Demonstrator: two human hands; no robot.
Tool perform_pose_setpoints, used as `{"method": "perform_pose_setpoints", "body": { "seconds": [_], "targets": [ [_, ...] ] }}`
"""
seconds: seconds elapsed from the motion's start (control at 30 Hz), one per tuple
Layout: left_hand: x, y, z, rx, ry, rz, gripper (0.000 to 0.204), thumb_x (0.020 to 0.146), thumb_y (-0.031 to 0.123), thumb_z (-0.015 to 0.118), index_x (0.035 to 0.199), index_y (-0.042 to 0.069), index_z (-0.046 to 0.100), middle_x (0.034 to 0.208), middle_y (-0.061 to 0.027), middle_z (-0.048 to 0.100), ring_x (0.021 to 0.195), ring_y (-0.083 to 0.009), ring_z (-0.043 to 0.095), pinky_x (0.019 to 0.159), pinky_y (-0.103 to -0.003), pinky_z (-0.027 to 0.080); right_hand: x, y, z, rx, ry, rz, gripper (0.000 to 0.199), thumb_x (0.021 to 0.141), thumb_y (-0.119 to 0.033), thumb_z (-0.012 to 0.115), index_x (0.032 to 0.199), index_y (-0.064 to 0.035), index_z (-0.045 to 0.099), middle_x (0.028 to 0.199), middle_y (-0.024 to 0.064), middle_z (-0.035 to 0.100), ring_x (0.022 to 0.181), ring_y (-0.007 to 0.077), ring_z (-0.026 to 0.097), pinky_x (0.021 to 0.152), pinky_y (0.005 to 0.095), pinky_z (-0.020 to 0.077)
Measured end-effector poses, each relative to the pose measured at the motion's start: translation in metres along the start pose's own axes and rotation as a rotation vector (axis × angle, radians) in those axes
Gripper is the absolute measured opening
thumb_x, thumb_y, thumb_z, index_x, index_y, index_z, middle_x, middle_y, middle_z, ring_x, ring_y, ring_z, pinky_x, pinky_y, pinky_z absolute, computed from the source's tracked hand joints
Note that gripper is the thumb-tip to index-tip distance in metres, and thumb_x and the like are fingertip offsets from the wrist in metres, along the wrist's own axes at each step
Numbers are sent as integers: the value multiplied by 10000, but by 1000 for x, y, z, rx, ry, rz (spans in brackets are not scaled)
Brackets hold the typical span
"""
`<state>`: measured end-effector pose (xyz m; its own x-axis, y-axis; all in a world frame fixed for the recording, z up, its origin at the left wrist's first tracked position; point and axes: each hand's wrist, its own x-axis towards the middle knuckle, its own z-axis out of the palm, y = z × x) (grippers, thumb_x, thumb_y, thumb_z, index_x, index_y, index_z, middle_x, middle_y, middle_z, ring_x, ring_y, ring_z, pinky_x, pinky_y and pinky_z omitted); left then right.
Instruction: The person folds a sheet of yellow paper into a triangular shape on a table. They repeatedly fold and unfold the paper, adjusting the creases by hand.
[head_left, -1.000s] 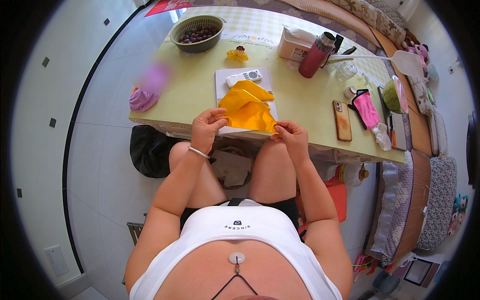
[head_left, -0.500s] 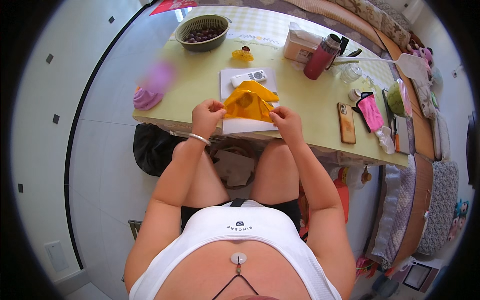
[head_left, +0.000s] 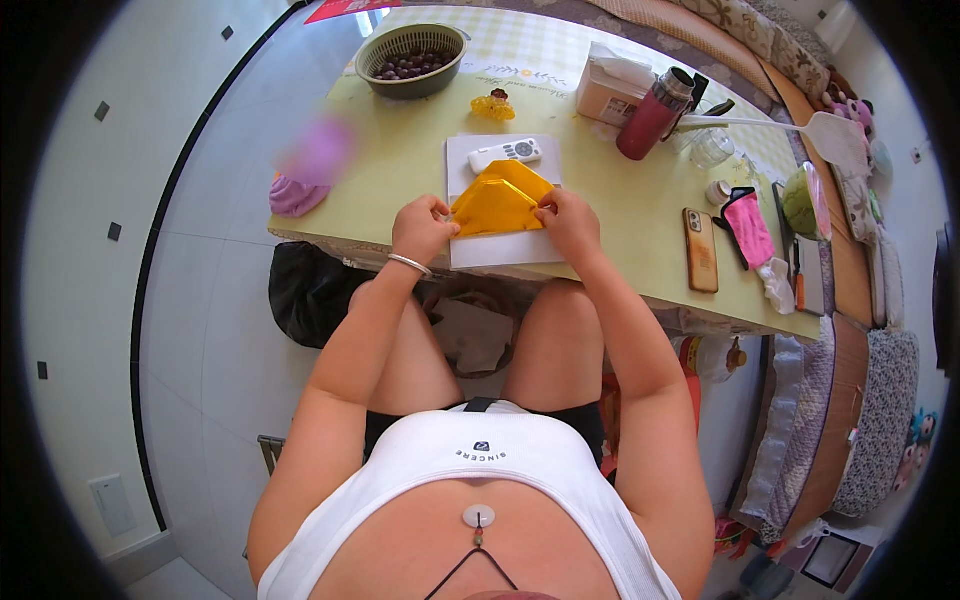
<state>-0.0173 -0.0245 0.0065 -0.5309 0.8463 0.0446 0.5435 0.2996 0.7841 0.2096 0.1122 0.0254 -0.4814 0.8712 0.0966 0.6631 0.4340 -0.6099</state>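
Between my two hands is a sheet of shiny gold foil paper [head_left: 495, 208], folded into layers with slanted sides and a raised top. My left hand [head_left: 424, 228] pinches its lower left corner, and my right hand [head_left: 570, 226] pinches its right edge. The foil is over a stack of white paper [head_left: 500, 252] at the table's near edge. Just beyond the foil, a white remote control [head_left: 505, 154] lies on the same paper. Farther back sits a small yellow ornament [head_left: 493, 104] with a dark red top.
On the table [head_left: 400, 165] stand a basket of grapes [head_left: 412, 62], a tissue box [head_left: 612, 88] and a red thermos [head_left: 655, 115]. To the right lie a phone [head_left: 701, 250], a pink cloth [head_left: 744, 228], a knife [head_left: 798, 272] and a cut watermelon [head_left: 802, 203]. A purple cloth [head_left: 297, 195] is at the left.
The gold foil has gone from loose and crumpled to flatter, with neater folded edges. My right hand has moved slightly up and inward along its right side.
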Motion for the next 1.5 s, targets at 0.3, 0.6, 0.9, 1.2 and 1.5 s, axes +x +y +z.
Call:
{"method": "perform_pose_setpoints", "body": {
  "seconds": [0.3,0.6,0.9,1.2,1.5],
  "targets": [
    [-3,-1,2,180,22,123,233,681,144,828,843,36,700,712,-79,656,684,-227,642,666,-358,536,-3,5,4,-43,38,-88,150,796,-160,754,904,-77,690,926,117,692,915,316,666,771,447,528],
    [-5,4,0,128,-10,95,201,681,139,816,800,46,684,717,-72,648,677,-228,632,646,-349,519,-9,7,4,9,35,-92,100,800,-125,701,892,-89,717,910,119,709,872,325,679,761,442,536],
    [25,9,12,259,53,169,168,679,173,790,771,77,687,776,-99,681,780,-296,649,720,-411,528,37,-2,-5,0,87,-41,81,804,-141,674,835,-105,739,820,113,727,845,331,689,765,459,550],
    [51,6,22,349,84,158,193,660,187,806,809,101,718,902,-116,693,902,-322,644,831,-423,531,59,11,18,-199,135,-42,114,755,-146,721,853,-99,758,915,117,736,891,317,688,827,441,543],
    [48,24,20,374,6,185,217,705,127,744,921,113,739,969,-132,686,979,-351,620,897,-437,516,58,28,18,-24,65,-123,166,766,-79,692,927,-65,729,873,125,719,853,323,683,807,425,542]
  ]
}}
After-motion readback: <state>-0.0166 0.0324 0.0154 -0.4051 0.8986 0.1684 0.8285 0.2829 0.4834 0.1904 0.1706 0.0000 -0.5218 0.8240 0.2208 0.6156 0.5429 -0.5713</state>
